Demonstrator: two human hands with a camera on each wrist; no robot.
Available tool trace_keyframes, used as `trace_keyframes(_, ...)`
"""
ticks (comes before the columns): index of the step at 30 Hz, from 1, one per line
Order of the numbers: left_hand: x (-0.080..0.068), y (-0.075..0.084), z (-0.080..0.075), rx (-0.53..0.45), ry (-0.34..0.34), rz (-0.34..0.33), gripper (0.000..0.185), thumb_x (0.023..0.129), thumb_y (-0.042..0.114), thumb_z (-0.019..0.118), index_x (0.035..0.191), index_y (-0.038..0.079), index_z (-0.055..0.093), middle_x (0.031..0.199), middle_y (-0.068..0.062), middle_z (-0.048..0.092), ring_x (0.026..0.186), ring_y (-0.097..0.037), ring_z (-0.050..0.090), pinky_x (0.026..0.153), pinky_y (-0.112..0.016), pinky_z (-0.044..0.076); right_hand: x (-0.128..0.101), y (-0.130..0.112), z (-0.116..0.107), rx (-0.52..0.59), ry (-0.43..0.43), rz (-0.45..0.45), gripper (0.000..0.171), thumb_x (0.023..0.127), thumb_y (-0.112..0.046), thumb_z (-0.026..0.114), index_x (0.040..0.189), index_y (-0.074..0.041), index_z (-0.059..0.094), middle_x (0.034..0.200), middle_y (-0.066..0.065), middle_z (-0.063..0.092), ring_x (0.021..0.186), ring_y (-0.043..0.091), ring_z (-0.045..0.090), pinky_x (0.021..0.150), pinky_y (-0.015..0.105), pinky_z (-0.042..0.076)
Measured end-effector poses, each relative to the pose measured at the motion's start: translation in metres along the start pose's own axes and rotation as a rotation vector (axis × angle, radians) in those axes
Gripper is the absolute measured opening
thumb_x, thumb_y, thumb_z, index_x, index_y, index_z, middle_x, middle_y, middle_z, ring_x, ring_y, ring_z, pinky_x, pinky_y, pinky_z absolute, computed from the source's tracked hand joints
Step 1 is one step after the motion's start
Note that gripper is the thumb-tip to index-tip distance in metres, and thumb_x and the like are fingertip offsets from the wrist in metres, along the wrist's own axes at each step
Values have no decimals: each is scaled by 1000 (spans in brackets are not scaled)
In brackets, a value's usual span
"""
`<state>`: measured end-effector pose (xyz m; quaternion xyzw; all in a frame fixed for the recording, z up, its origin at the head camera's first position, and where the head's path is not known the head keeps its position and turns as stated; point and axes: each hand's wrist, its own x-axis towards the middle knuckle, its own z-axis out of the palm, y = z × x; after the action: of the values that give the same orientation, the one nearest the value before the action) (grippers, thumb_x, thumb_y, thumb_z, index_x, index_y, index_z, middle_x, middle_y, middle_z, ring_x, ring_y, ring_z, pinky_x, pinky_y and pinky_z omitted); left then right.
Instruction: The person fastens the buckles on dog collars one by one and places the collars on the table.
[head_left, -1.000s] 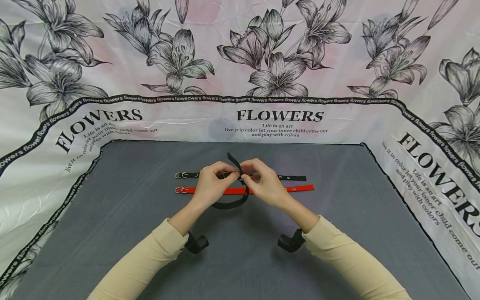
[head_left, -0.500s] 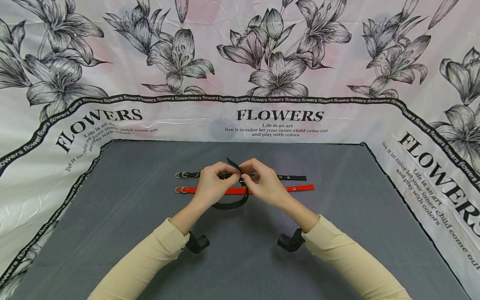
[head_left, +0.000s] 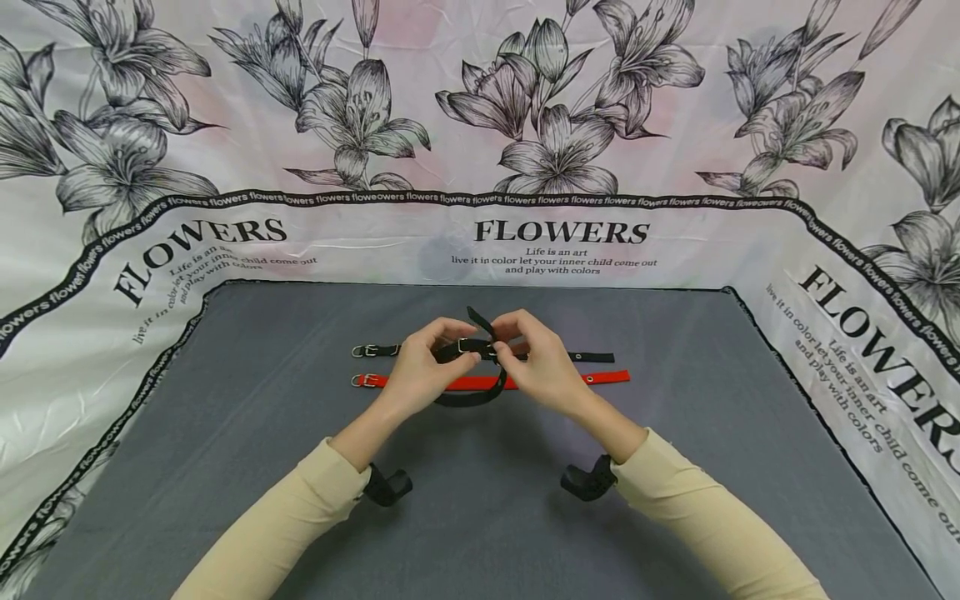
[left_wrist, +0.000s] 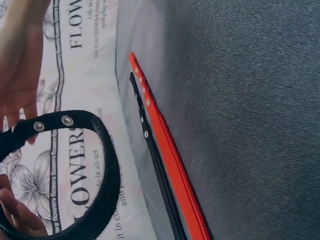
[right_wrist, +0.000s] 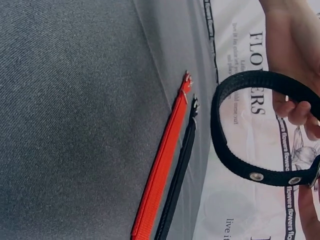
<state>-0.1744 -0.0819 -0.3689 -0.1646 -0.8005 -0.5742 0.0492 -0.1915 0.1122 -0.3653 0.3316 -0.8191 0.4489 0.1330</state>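
Between both hands a black collar [head_left: 467, 401] is bent into a loop, raised over the table. My left hand [head_left: 420, 371] grips it near the metal buckle [head_left: 462, 344], and my right hand [head_left: 542, 367] pinches the strap by the buckle. The strap's free end [head_left: 480, 320] sticks up between the hands. Metal eyelets [left_wrist: 67, 120] show along the loop in the left wrist view. Beneath the hands lie a red collar [head_left: 609, 377] and, behind it, a second black collar [head_left: 596, 357], both stretched straight, their middles partly hidden.
Grey cloth [head_left: 480, 517] covers the table. A white floral sheet [head_left: 375, 233] printed with lettering hangs behind it and along both sides. Each wrist carries a black camera mount, one on the left [head_left: 387, 485] and one on the right [head_left: 588, 479].
My hands have drawn slightly apart, the right one shifting rightward. The buckle now shows between them, and the strap's upright end has shifted to the right.
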Motion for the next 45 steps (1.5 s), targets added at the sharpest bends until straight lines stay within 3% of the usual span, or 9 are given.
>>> trace_keyframes(5,-1,-3,-2,-51,5,-8,23,85,21,67,108,21,64,102,1,65,82,-13,62,70,-34,51,-1,1,-1,1,20,23,22,88,-1,57,109,-6,54,100,7,60,91,14,58,71,24,53)
trace_keyframes(12,-2,-4,-2,-12,27,3,21,87,22,65,107,21,63,104,2,63,86,-14,60,71,-32,50,0,0,0,7,10,25,22,88,-1,58,109,-7,54,100,6,59,91,15,58,71,29,53)
trace_keyframes(25,-2,0,-3,-17,38,15,23,87,19,64,110,16,62,107,-3,63,90,-15,61,75,-30,51,0,-2,-2,-21,-83,125,17,87,-3,59,100,-12,55,100,0,54,90,11,56,75,27,52)
trace_keyframes(28,-2,5,-4,-22,37,9,24,88,16,64,112,14,62,108,-6,63,92,-18,61,76,-32,51,1,-1,-2,-9,-86,144,16,87,-4,58,100,-13,54,98,-1,56,90,10,56,76,26,51)
trace_keyframes(35,-8,36,-9,-27,23,-8,26,88,7,62,113,2,60,108,-14,62,95,-26,60,76,-31,49,1,2,-1,-2,-77,140,15,88,-6,58,102,-12,55,99,1,58,91,12,57,77,31,52)
trace_keyframes(45,-7,39,-8,17,7,-45,25,88,9,62,112,3,61,107,-13,62,96,-26,58,79,-36,47,-2,4,0,26,-6,113,24,89,-11,60,113,-10,57,107,5,59,97,17,57,84,35,50)
